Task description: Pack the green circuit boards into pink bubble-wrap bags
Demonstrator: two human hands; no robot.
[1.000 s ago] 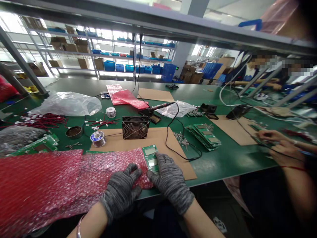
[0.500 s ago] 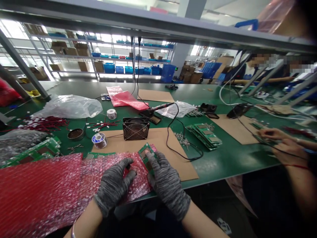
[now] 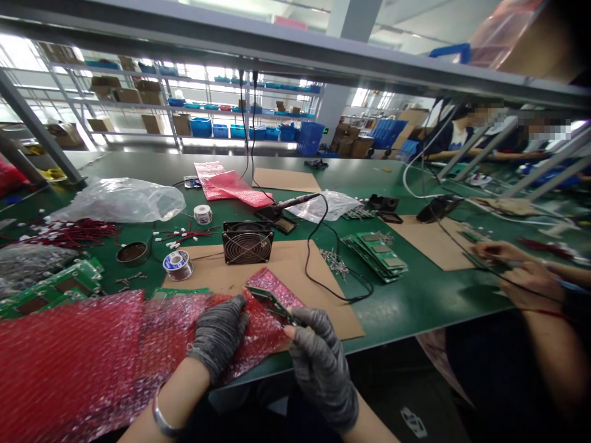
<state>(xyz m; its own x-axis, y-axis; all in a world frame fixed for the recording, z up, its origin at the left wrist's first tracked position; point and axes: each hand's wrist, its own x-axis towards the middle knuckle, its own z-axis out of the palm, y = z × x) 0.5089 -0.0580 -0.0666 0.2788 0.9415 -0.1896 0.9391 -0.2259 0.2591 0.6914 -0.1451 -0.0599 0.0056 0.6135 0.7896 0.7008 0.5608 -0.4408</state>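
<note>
My right hand (image 3: 322,363), in a grey glove, pinches the near end of a green circuit board (image 3: 270,301). The board is tilted, its far end against red bubble wrap (image 3: 180,317). My left hand (image 3: 220,335), gloved too, grips the edge of that wrap beside the board, fingers closed. The sheet spreads left over the table's front edge. Under it, part of another green board (image 3: 182,293) shows. Behind my hands a small black fan (image 3: 248,244) stands on brown cardboard (image 3: 300,271), with a solder spool (image 3: 178,266) to its left.
A soldering iron (image 3: 300,201) lies in its stand, its black cable looping across the cardboard. Stacked green boards (image 3: 377,253) sit to the right. Red wires (image 3: 87,232) and a clear plastic bag (image 3: 122,200) lie left. A co-worker's hands (image 3: 517,264) work at the right.
My right hand has turned the board from facing up to nearly edge-on and drawn its near end slightly toward me. My left fingers have closed on the wrap, lifting its edge.
</note>
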